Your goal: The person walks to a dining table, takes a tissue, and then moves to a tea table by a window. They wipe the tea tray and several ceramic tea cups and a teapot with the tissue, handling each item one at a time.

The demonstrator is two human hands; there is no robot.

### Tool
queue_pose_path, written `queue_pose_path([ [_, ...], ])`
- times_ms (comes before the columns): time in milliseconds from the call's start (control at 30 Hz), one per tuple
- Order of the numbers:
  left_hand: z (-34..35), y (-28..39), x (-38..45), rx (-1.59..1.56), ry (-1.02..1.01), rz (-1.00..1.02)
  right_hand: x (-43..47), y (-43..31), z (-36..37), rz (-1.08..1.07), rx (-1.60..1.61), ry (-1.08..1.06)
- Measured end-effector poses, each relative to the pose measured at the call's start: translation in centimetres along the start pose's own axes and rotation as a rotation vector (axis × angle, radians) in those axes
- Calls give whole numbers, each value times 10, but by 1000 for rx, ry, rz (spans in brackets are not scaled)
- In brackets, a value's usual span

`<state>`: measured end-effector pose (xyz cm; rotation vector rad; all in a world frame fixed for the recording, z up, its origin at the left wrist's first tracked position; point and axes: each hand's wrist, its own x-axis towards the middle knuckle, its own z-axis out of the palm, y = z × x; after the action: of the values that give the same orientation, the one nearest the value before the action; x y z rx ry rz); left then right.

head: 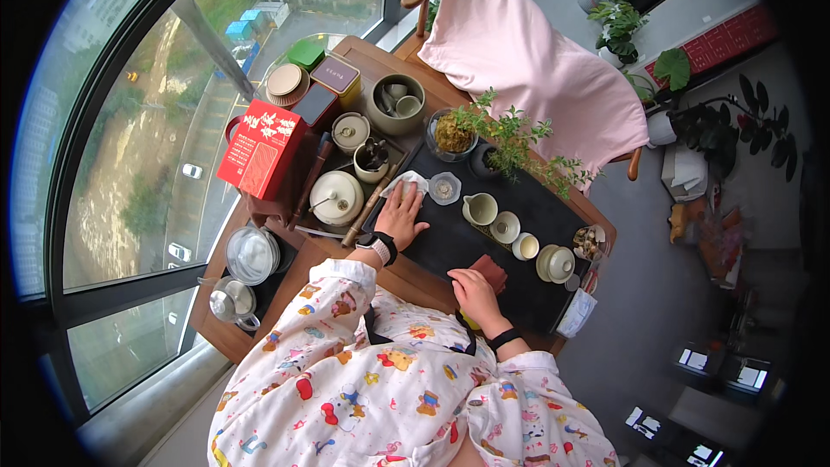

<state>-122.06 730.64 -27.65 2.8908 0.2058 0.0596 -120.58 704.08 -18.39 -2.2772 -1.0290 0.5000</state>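
My left hand [400, 217] lies palm down at the left end of the black tea tray [428, 246]. Its fingers press a crumpled white tissue [415, 179], with the thumb spread to the side. Just beyond is a translucent flower-shaped dish [445, 188]. My right hand [476, 295] rests at the tray's near edge, fingers loosely bent, beside a folded reddish-brown cloth [491, 272]. No object shows in its fingers; its underside is hidden. Along the tray stand a pouring pitcher [480, 209], two small cups [505, 227] and a lidded gaiwan [559, 264].
Left of the tray are a white lidded teapot [337, 198], a bamboo stick [371, 206], a red box [261, 149] and a glass kettle [232, 301]. A potted plant [512, 133] leans over the far edge. Behind it stands a chair draped in pink cloth [519, 45].
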Motion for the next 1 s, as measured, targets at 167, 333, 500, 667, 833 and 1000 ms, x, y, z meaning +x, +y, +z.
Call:
queue_pose_path([
  [167,-5,4,-40,12,-44,66,3,-2,6,-15,30,-31],
  [333,-22,14,-101,75,-223,162,8,2,8,-25,29,-31],
  [500,-18,5,-75,53,-142,195,8,3,5,-15,14,-39],
  [667,-7,-3,-14,14,-65,55,7,1,4,-37,5,-48],
  [833,-5,6,-24,18,-106,35,8,0,6,-60,5,-68],
  [1000,-13,18,-68,-24,-224,118,18,-3,7,-61,12,-96],
])
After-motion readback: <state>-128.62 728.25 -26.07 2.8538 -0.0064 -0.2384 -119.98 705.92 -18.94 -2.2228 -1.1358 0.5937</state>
